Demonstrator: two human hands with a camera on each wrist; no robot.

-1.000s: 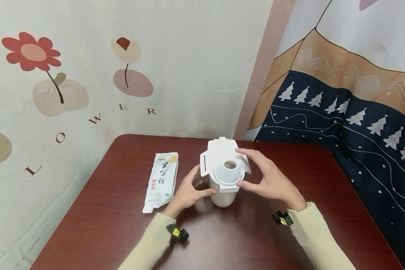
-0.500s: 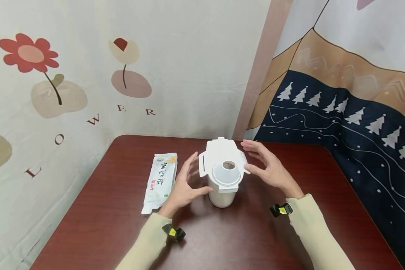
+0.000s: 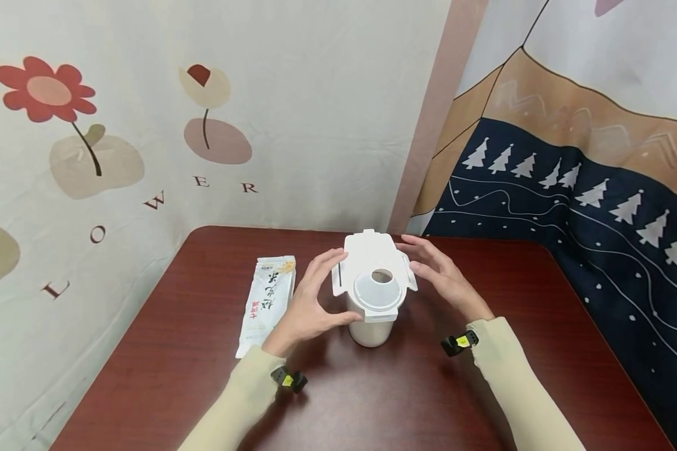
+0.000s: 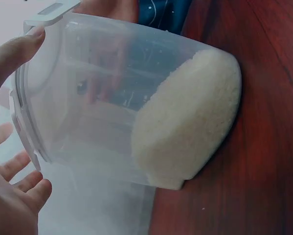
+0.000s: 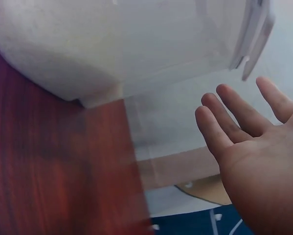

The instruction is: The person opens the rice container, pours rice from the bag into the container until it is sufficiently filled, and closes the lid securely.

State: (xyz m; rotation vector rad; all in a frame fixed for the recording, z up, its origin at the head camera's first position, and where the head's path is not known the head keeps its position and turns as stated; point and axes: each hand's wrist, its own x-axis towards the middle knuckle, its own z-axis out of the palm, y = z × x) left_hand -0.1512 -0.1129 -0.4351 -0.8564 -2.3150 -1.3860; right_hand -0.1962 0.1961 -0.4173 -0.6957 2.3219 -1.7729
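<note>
A clear plastic storage container (image 4: 107,98) stands upright on the table with white rice (image 4: 190,112) in its bottom. Its white lid (image 3: 367,254) carries side flaps and a round cap (image 3: 379,291) with a hole. My left hand (image 3: 307,307) spans the lid's left side, thumb at the front latch (image 4: 53,12) and index fingertip over the left flap (image 3: 340,275). Beside the right flap (image 3: 410,272) is my right hand (image 3: 440,272), its thumb tip right at that flap. The right wrist view shows its fingers (image 5: 234,110) extended and apart from the container wall.
A white printed packet (image 3: 267,300) lies flat to the left of the container, just behind my left hand. The dark red table (image 3: 383,401) ends at a curtain with printed flowers (image 3: 316,125); a navy tree-patterned cloth (image 3: 519,188) hangs on the right.
My right hand has moved from the lid's near right corner to its right flap. The left hand backed off slightly, then came in again over the lid's left edge. The container stays put.
</note>
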